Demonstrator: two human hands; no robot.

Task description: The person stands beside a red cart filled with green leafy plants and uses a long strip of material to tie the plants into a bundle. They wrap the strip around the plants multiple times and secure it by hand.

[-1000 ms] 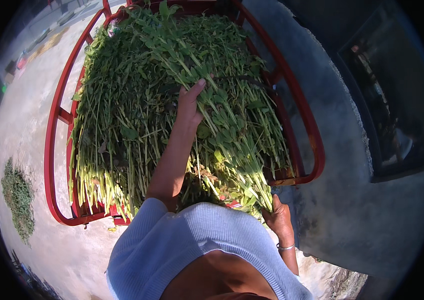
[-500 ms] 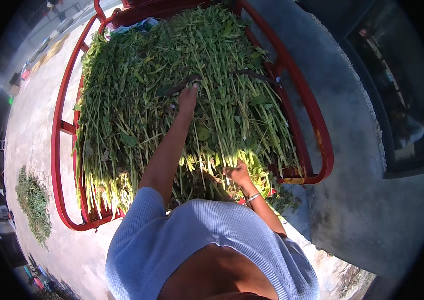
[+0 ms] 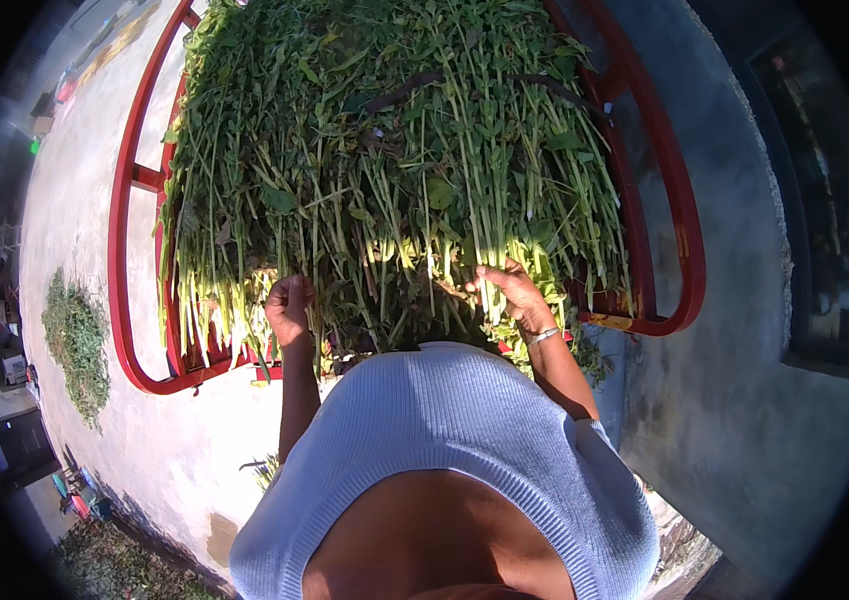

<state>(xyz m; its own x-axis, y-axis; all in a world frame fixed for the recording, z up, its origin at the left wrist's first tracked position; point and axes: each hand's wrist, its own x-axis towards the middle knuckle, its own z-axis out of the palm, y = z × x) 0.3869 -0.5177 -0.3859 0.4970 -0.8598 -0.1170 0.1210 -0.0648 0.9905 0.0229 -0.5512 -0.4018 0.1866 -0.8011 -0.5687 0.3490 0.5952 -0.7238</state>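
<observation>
A thick layer of cut leafy green plants (image 3: 375, 170) lies in a red metal-railed cart bed (image 3: 690, 240), their pale stem ends toward me. At the near left edge of the layer is my left hand (image 3: 289, 312), fingers curled closed; whatever they hold is hidden. My right hand (image 3: 515, 292) is at the near right, its thumb and fingers closed around a few plant stems (image 3: 486, 235). A dark strap (image 3: 403, 92) runs across the plants farther off, partly covered by stems.
Red rails rise on both sides of the plants. A loose heap of greenery (image 3: 77, 345) lies on the pale concrete ground at left. On the right stands a grey wall (image 3: 735, 430) with a dark window-like opening (image 3: 825, 220).
My left hand has come back from the strap's end to the near stem ends. My right hand stays among the stems at the near right. The view has shifted toward me.
</observation>
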